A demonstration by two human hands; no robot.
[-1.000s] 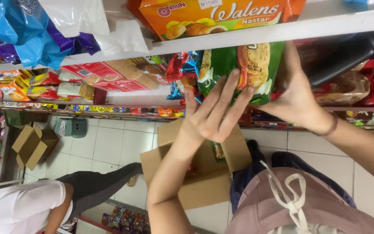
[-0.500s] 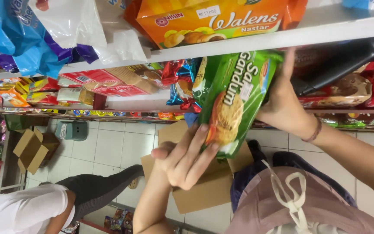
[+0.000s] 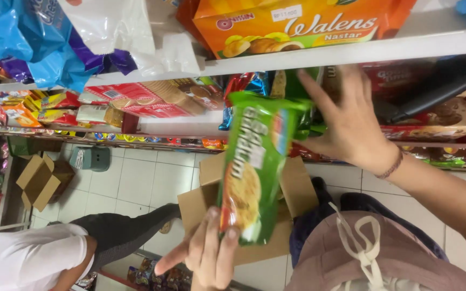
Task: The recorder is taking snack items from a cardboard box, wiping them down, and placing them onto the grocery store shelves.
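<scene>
Green biscuit packet (image 3: 254, 167) stands pinched at its bottom by left-hand fingers (image 3: 232, 237); right hand (image 3: 346, 124) open beside it.

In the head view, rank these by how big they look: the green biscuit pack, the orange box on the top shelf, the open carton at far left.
1. Orange box
2. Green biscuit pack, inflated by nearness to the camera, so unsure against the box
3. Open carton, farthest away
</scene>
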